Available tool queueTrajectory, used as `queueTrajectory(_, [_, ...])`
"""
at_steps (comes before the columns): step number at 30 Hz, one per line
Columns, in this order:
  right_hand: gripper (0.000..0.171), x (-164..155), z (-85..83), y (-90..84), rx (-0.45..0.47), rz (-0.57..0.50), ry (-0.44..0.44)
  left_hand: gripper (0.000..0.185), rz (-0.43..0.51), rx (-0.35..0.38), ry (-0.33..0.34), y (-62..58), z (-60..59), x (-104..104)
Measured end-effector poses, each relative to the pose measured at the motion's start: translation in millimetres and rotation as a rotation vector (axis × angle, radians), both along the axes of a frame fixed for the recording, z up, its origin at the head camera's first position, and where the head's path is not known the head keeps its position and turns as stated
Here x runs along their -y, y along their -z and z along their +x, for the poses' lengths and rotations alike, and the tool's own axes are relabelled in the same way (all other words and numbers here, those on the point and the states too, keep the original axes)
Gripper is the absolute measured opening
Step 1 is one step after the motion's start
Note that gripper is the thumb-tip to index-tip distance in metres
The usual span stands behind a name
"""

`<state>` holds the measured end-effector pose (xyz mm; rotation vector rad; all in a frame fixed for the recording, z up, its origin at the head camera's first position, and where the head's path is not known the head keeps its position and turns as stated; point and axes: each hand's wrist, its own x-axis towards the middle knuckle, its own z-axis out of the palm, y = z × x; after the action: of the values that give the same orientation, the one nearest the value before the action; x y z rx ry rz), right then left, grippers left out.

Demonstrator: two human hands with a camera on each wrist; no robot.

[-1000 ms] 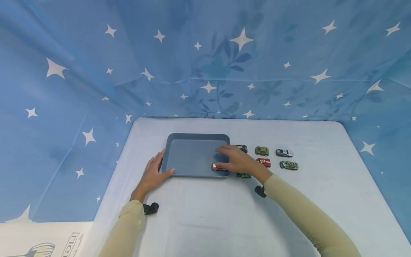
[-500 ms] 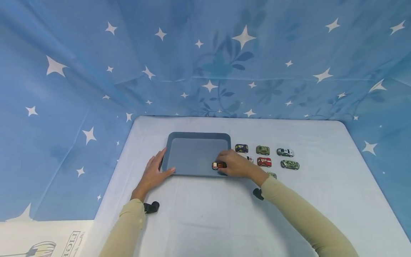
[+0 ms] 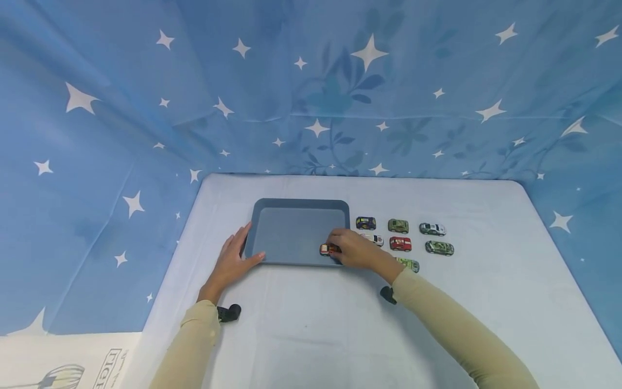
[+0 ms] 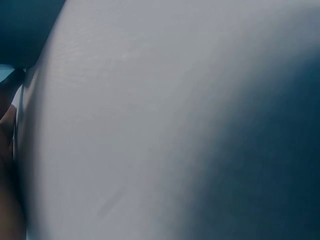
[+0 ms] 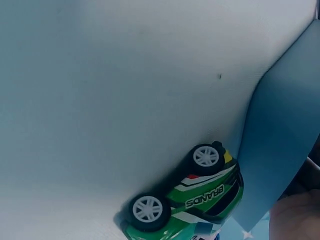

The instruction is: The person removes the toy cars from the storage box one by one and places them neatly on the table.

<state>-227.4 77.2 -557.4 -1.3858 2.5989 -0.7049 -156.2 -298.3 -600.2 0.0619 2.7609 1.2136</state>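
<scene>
On pale table point(image 3: 311, 324), star-printed blue cloth point(image 3: 311, 81) behind, right grip point(image 3: 357, 249) pinches toy car point(image 3: 326, 249).

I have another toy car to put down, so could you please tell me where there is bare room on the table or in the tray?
Most of the tray floor is bare; only an orange car sits at its near right corner under the right hand. The near table between the sleeves is bare, and the far right beyond the camouflage car. Right of the tray is crowded.
</scene>
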Motion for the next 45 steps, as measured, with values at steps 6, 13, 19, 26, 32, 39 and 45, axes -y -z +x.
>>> queueTrajectory(6, [0.014,3,-0.4,3.0,-0.006,0.009,0.002,0.099,-0.011,0.003,-0.011,-1.7,1.6,3])
queueTrajectory(13, [0.012,2,-2.0,5.3,-0.03,-0.037,-0.016,0.099,-0.011,0.003,-0.004,-0.6,-0.7,1])
queueTrajectory(19, [0.015,3,-1.7,5.0,-0.024,-0.032,-0.014,0.098,-0.003,0.012,-0.012,-0.6,-0.6,0])
queueTrajectory(26, [0.019,4,-2.3,-3.8,0.023,-0.021,0.003,0.098,-0.019,0.006,-0.005,1.4,-2.2,-1])
queueTrajectory(32, [0.022,4,-4.1,-10.2,0.04,-0.03,-0.005,0.099,-0.025,0.019,-0.016,-0.3,-0.1,-1])
queueTrajectory(39, [0.021,4,-6.8,-17.8,0.024,-0.04,-0.031,0.099,-0.021,0.035,-0.011,-0.5,0.9,-3])
queueTrajectory(45, [0.021,3,-10.0,-24.4,0.029,-0.054,-0.031,0.099,-0.023,0.033,-0.012,-1.3,-0.1,-3])
